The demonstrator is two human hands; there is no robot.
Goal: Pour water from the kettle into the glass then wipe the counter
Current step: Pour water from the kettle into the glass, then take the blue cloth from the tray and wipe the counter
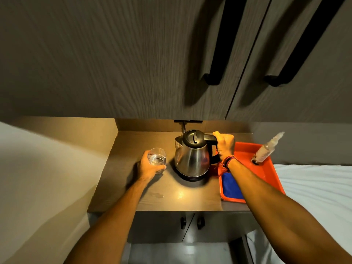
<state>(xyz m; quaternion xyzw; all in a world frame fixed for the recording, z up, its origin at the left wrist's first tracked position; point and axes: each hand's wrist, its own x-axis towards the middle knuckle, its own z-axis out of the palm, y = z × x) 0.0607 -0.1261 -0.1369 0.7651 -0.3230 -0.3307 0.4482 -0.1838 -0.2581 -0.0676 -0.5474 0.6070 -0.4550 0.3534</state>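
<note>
A steel kettle (192,159) with a black lid stands upright on its base in the middle of the brown counter (182,199). My right hand (225,144) is closed around its black handle. Left of the kettle, my left hand (149,168) grips a clear glass (157,159) with some water in it, standing on or just above the counter. A blue cloth (231,185) lies in the near end of a red tray (272,176), partly hidden by my right forearm. A few water drops (159,195) sit on the counter near its front edge.
A clear bottle (266,149) stands tilted in the far end of the red tray. Dark cabinet doors with black handles (215,77) hang above the counter. A white bed (314,187) lies to the right. Lower cabinet doors (190,223) sit under the counter.
</note>
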